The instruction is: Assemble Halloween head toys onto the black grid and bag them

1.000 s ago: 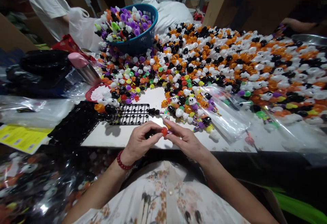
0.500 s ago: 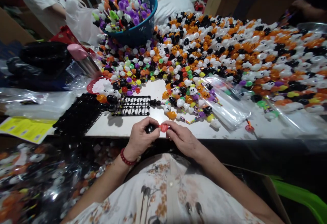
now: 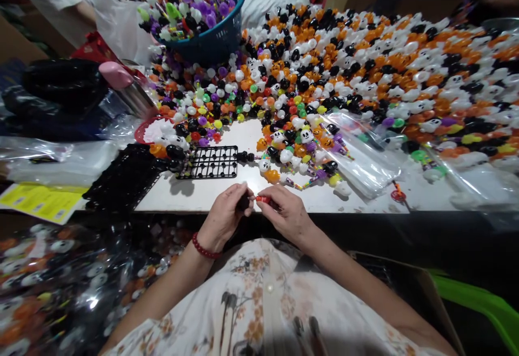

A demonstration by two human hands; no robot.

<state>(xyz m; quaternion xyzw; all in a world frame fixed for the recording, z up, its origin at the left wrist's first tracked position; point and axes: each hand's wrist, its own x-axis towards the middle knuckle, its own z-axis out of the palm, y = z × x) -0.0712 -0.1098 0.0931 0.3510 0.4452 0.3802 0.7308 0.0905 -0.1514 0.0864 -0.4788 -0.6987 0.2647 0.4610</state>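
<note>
Above the table's front edge, my left hand (image 3: 224,211) is closed around a dark, rounded plastic piece (image 3: 244,201), mostly covered by the fingers. Facing it, my right hand (image 3: 287,211) pinches a small red piece (image 3: 263,199) between thumb and fingertips. The two pieces are close together; whether they touch I cannot tell. Just beyond my hands lies a black plastic grid rack (image 3: 236,162) with orange, black and white figures (image 3: 174,145) at its left end. A black ribbed piece (image 3: 245,157) with a beaded stem sits at its right end.
A heap of small ghost and pumpkin figures (image 3: 365,69) covers the table's back and right. A blue basket (image 3: 219,42) full of figures stands at the back left. Clear plastic bags (image 3: 360,156) lie right, black mesh (image 3: 121,177) left. Other people's arms (image 3: 86,14) show behind.
The red piece has drawn slightly away from my left fingers and now sits deeper in my right hand. My left hand has turned, hiding more of the dark piece. The view has shifted slightly.
</note>
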